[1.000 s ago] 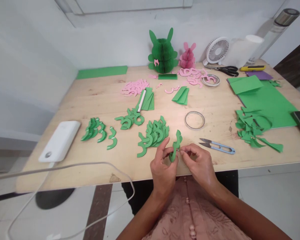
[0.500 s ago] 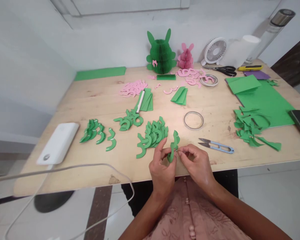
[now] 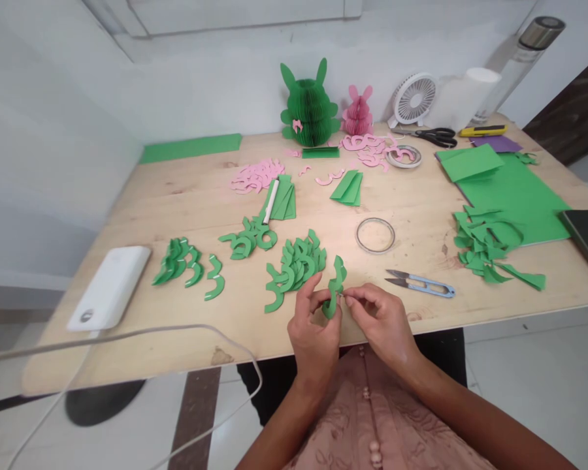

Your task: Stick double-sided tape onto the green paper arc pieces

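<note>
Near the front edge of the table, my left hand (image 3: 314,329) grips a wavy green paper piece (image 3: 337,277) between thumb and fingers, holding it upright. My right hand (image 3: 383,321) is pinched at the right side of that piece; whatever lies between its fingertips is too small to name. Just left of the hands is a pile of wavy green cutouts (image 3: 301,260). Farther left lie a single green cutout with white strips (image 3: 215,279) and a stack of similar ones (image 3: 174,262).
Blue-handled snips (image 3: 428,286) lie right of my hands, with a thin tape ring (image 3: 375,235) behind. Green scraps (image 3: 487,245) and sheets (image 3: 524,196) are at right. A white power bank (image 3: 110,287) with a cable sits at left. Paper figures (image 3: 312,111) stand at the back.
The view has shifted slightly, so the table items appear a little farther left. Both hands remain at the green piece, which tilts slightly differently.
</note>
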